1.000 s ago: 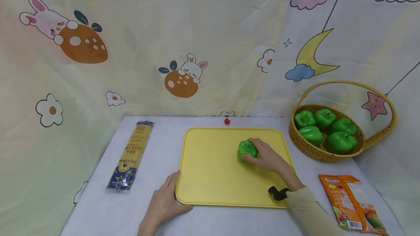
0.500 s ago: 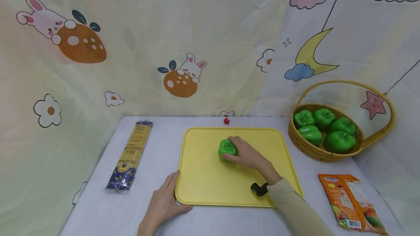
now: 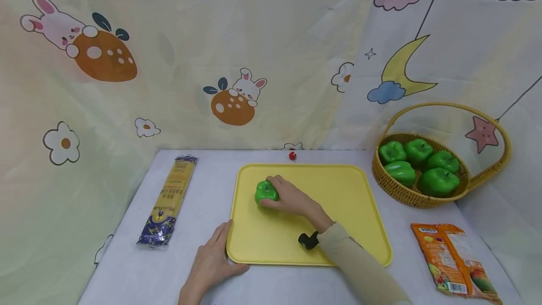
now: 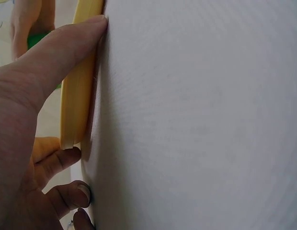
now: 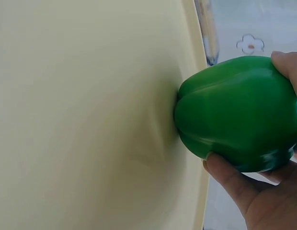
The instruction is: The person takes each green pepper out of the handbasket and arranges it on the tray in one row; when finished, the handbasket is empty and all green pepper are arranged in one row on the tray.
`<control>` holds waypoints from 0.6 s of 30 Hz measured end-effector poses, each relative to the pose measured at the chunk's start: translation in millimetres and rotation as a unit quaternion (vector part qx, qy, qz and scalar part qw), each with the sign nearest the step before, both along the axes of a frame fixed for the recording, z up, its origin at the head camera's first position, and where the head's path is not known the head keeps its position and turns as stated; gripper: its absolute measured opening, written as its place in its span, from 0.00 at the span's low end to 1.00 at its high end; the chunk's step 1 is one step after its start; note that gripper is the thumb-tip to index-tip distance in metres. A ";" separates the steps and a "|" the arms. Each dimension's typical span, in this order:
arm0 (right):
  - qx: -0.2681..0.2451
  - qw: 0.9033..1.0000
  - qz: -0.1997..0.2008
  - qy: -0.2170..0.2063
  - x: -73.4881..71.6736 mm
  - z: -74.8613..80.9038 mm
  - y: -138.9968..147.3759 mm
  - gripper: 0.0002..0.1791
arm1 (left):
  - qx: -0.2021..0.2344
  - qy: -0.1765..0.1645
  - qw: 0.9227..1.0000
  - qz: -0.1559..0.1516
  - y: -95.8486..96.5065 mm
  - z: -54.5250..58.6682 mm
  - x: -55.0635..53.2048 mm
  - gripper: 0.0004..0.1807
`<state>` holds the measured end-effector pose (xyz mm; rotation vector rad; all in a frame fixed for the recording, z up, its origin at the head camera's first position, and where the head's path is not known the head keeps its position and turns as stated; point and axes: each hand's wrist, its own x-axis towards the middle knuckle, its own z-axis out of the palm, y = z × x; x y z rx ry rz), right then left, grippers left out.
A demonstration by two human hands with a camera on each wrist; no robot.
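Your right hand point(image 3: 288, 196) pinches a green bell pepper point(image 3: 264, 194) between thumb and fingers, at the left half of the yellow tray point(image 3: 347, 187); whether it touches the surface can't be told. Your left hand point(image 3: 213, 258) is spread round the tray's near-left corner, thumb along the near edge. This pepper appears to be where the work stands: at the tray, not yet released. Well to the right of your right hand, the wicker basket point(image 3: 391, 188) holds five other peppers point(image 3: 439, 181).

The pepper point(image 3: 264, 194) is bright green, the tray point(image 3: 271, 241) yellow (a plain one).
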<state>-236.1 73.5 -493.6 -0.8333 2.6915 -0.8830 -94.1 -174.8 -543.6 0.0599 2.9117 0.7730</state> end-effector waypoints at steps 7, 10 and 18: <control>0.016 1.000 0.014 -0.009 -1.2 0.9 -30.2 0.44 | 0.001 -0.007 1.000 -0.001 0.6 0.6 0.1 0.71; 0.024 0.999 0.022 -0.011 -0.8 1.9 -41.0 0.45 | 0.001 -0.010 1.000 0.000 1.5 1.4 0.3 0.71; 0.040 0.998 0.035 -0.015 -1.1 2.8 -60.2 0.43 | -0.002 -0.014 1.000 -0.004 1.1 1.8 -0.4 0.70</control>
